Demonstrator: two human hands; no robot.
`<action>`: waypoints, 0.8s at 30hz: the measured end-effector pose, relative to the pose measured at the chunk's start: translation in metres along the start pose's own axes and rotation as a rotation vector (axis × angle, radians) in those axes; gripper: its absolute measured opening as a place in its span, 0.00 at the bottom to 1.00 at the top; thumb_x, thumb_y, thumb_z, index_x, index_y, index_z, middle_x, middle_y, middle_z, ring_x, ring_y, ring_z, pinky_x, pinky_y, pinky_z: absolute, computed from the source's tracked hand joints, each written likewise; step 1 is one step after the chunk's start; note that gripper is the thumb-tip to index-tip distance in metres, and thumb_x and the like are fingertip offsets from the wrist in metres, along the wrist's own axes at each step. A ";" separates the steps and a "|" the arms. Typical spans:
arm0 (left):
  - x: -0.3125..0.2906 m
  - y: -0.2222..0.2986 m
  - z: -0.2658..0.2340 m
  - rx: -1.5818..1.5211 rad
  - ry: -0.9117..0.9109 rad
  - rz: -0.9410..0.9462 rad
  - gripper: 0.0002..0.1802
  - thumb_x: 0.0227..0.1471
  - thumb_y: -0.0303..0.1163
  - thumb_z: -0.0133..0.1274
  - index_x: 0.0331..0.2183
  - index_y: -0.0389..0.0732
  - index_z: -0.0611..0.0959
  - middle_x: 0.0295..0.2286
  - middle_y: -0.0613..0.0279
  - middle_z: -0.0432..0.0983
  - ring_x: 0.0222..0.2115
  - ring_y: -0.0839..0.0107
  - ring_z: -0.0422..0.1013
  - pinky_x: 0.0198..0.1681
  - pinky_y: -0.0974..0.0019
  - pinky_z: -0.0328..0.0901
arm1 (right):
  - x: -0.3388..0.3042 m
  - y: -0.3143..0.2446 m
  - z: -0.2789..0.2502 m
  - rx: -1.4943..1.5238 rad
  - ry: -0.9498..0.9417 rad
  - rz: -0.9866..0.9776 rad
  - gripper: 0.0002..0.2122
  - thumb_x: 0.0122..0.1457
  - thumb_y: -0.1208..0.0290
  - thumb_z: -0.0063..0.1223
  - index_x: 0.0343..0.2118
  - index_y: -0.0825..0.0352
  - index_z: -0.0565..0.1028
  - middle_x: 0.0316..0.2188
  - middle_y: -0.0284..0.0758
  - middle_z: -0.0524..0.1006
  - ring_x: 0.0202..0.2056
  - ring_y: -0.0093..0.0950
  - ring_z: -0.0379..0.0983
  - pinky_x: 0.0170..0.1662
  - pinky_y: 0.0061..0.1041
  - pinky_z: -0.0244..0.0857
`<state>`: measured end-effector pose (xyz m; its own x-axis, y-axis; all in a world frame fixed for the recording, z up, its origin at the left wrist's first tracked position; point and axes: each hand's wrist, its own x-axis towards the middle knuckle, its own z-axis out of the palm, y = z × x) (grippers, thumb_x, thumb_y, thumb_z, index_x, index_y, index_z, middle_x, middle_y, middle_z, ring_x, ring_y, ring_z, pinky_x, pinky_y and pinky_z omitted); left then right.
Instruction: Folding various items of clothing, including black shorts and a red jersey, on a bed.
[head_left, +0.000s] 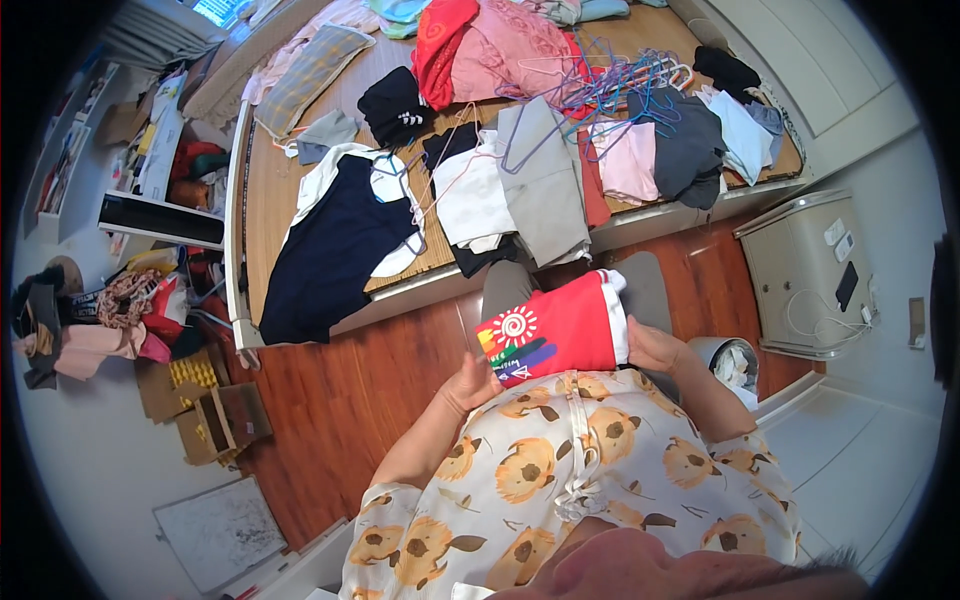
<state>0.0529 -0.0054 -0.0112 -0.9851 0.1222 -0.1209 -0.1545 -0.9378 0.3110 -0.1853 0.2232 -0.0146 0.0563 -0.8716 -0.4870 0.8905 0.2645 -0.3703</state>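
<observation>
A folded red T-shirt [575, 325] rests over my lap, printed with a white spiral sun and coloured stripes, with a white band at its right end. My left hand [470, 384] grips its lower left corner, the fingers partly hidden by the cloth. At the right end, my right hand [652, 346] holds the edge by the white band. Just beyond my knees, on the bed edge, lie folded grey trousers [543, 180], a white garment [470, 200] and a dark navy garment [335, 245] that hangs over the side.
Tangled hangers [635, 85] lie on the bed [262, 205] beside a pink and red heap [510, 50]. Folded pink clothes [625, 160] and dark grey clothes [688, 145] line its edge. A beige cabinet [805, 275] and lined bin [728, 365] stand right; cardboard boxes [222, 420] left.
</observation>
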 end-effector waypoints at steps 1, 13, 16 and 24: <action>0.002 0.002 0.004 -0.002 0.000 -0.003 0.46 0.46 0.59 0.51 0.58 0.41 0.56 0.56 0.54 0.56 0.57 0.62 0.54 0.60 0.58 0.49 | -0.003 -0.005 0.013 0.097 0.007 -0.022 0.19 0.64 0.69 0.34 0.56 0.69 0.59 0.54 0.37 0.65 0.54 0.27 0.62 0.59 0.28 0.52; 0.109 0.117 0.092 0.589 0.729 0.372 0.15 0.51 0.26 0.52 0.42 0.35 0.74 0.35 0.58 0.76 0.33 0.72 0.74 0.38 0.68 0.69 | 0.042 -0.117 0.111 -0.465 0.305 -0.765 0.14 0.56 0.70 0.53 0.43 0.71 0.71 0.37 0.33 0.76 0.37 0.22 0.72 0.42 0.25 0.65; 0.112 0.139 0.110 0.674 0.624 0.438 0.13 0.52 0.28 0.51 0.41 0.36 0.74 0.33 0.59 0.76 0.31 0.73 0.74 0.35 0.70 0.69 | 0.041 -0.127 0.131 -0.384 0.248 -0.809 0.14 0.57 0.71 0.51 0.44 0.72 0.70 0.39 0.34 0.75 0.38 0.23 0.72 0.42 0.24 0.65; 0.043 0.068 0.105 0.715 0.700 0.033 0.21 0.51 0.20 0.48 0.49 0.36 0.68 0.39 0.57 0.73 0.38 0.72 0.72 0.43 0.69 0.68 | -0.011 -0.050 0.106 -0.473 0.189 -0.289 0.15 0.56 0.68 0.53 0.43 0.71 0.71 0.37 0.33 0.75 0.37 0.20 0.71 0.42 0.22 0.65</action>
<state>-0.0078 -0.0297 0.1037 -0.7588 -0.3351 -0.5586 -0.3637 -0.4934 0.7901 -0.1821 0.1758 0.0932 -0.2789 -0.8586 -0.4302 0.5572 0.2202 -0.8007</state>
